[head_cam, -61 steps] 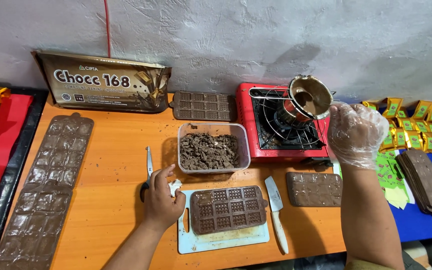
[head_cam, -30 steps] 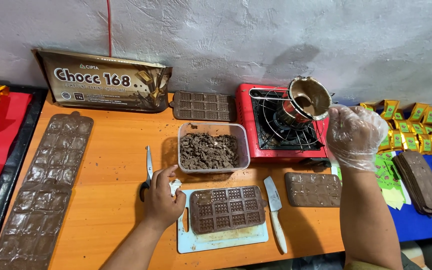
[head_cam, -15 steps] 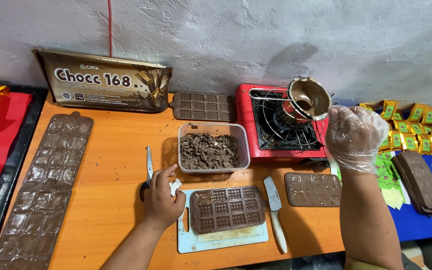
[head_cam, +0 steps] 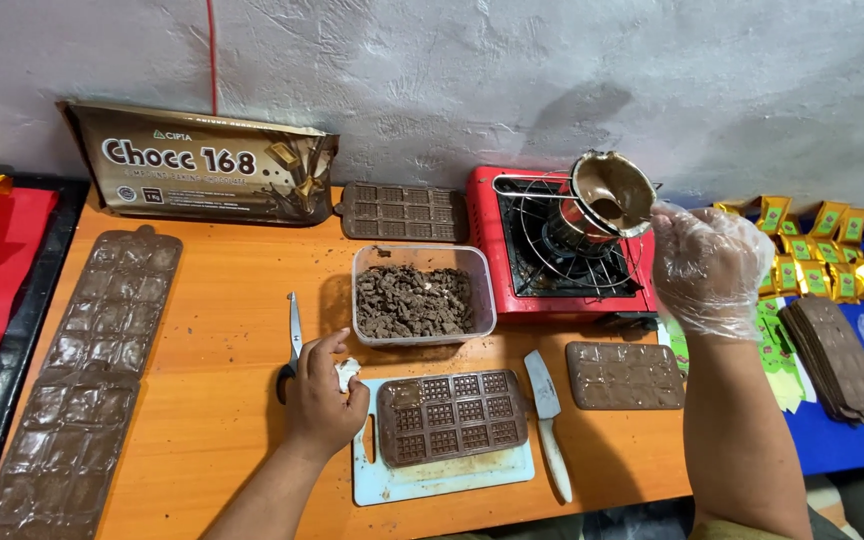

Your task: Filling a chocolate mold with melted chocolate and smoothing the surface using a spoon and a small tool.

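A clear tub of chocolate pieces (head_cam: 414,300), scissors (head_cam: 292,345), a white-handled knife (head_cam: 548,420) and long brown moulds (head_cam: 92,370) are laid on the orange worktop (head_cam: 222,300).

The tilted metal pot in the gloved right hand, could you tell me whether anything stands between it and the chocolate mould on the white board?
Nothing tall does. From the metal pot in the right hand to the mould, only the red stove's edge, the plastic container's corner and the knife lie below.
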